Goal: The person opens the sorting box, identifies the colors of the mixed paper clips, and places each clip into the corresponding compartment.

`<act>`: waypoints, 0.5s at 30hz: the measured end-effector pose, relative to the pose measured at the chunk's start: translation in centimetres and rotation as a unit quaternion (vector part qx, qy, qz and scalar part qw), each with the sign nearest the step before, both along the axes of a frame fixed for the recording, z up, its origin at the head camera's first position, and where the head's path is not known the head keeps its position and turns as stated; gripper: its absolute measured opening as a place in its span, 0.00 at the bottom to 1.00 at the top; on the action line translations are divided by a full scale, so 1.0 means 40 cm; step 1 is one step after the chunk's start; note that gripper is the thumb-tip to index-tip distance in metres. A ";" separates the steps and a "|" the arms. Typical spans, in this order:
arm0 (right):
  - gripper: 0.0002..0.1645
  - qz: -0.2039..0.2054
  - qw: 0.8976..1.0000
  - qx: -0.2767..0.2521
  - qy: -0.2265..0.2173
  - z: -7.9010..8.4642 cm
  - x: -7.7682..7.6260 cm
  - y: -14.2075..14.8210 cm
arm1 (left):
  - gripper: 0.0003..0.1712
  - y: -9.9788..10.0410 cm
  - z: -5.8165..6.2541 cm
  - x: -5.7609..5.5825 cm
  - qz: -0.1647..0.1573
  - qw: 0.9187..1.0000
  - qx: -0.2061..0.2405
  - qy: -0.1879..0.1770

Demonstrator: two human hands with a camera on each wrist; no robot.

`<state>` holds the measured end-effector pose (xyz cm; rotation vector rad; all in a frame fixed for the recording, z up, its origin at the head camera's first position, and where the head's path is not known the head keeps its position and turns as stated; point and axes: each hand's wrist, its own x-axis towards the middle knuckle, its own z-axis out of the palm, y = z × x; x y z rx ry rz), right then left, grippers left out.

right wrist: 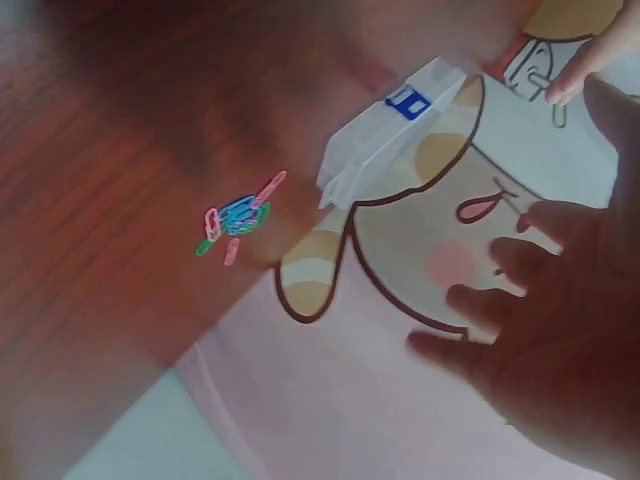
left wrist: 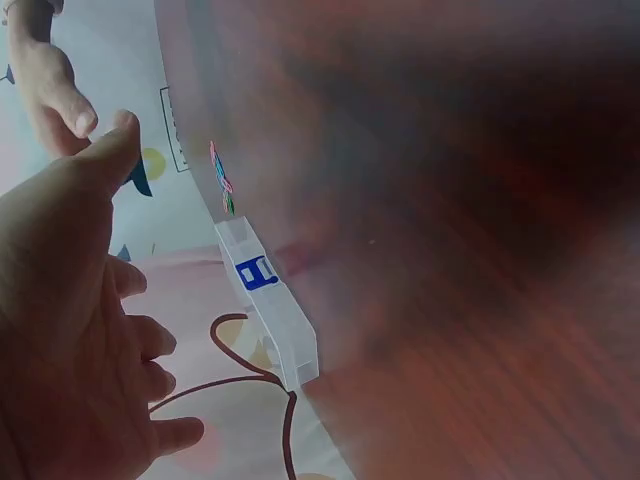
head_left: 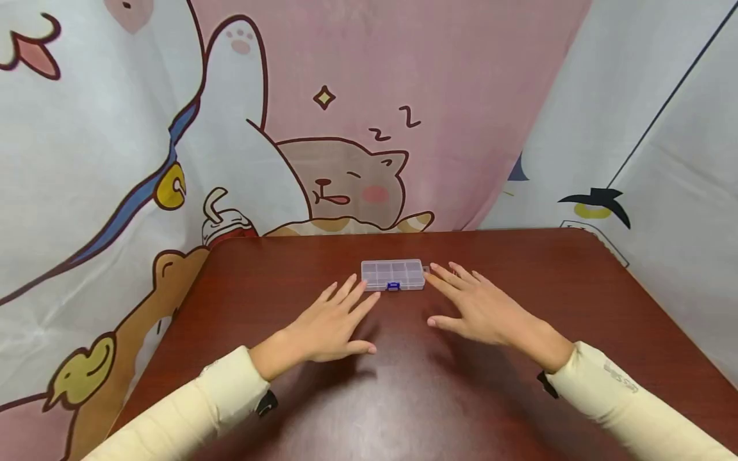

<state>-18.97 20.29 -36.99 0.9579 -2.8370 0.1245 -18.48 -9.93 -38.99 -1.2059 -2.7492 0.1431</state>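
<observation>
Left hand [head_left: 330, 325], right hand [head_left: 481, 308] (outspread).

On the pink cloth [head_left: 473, 83], above the drawn sleeping animal [head_left: 340, 169], 2 letters "Z" [head_left: 409, 116] can be read. The right sleeve [head_left: 651, 416] carries grey lettering [head_left: 621, 376], but it is too small for reading.

Two hands [head_left: 330, 325] [head_left: 483, 308], one box [head_left: 392, 274], one table [head_left: 403, 397], at least six paperclips [right wrist: 238, 215]

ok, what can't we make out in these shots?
Paper clips, head view: mostly hidden behind the right grip.
Exact clip count, right wrist view: small, overlapping pieces.
Left grip, right wrist view: mostly cut off by the right edge.
Right sleeve print, head view: too small and blurred to read.
</observation>
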 end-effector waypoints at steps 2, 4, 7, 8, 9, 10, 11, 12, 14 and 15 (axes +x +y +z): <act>0.49 0.008 1.000 -0.017 -0.005 -0.001 -0.024 -0.006 | 0.51 0.012 0.001 -0.020 0.005 1.000 -0.006 -0.002; 0.49 0.012 0.999 -0.032 -0.012 -0.005 -0.050 -0.012 | 0.52 0.026 0.003 -0.042 0.013 1.000 -0.010 -0.010; 0.49 0.010 0.999 -0.035 -0.018 -0.015 -0.084 -0.022 | 0.53 0.046 0.003 -0.075 0.027 0.999 -0.019 -0.025; 0.49 0.008 0.999 -0.035 -0.019 -0.018 -0.095 -0.025 | 0.53 0.051 0.002 -0.085 0.034 0.999 -0.020 -0.031; 0.49 0.006 0.999 -0.034 -0.021 -0.021 -0.106 -0.029 | 0.53 0.056 0.001 -0.095 0.039 0.998 -0.020 -0.037; 0.49 0.002 0.999 -0.031 -0.021 -0.024 -0.116 -0.032 | 0.54 0.060 -0.002 -0.105 0.045 0.998 -0.019 -0.042; 0.49 -0.001 0.999 -0.029 -0.021 -0.026 -0.126 -0.035 | 0.54 0.063 -0.003 -0.115 0.049 0.998 -0.017 -0.044; 0.49 -0.005 0.999 -0.030 -0.021 -0.027 -0.136 -0.037 | 0.54 0.066 -0.005 -0.123 0.052 0.997 -0.014 -0.049; 0.49 -0.011 0.999 -0.032 -0.020 -0.031 -0.154 -0.041 | 0.54 0.072 -0.012 -0.138 0.057 0.997 -0.007 -0.059; 0.49 -0.014 0.999 -0.034 -0.021 -0.033 -0.162 -0.042 | 0.55 0.075 -0.016 -0.145 0.059 0.996 -0.003 -0.063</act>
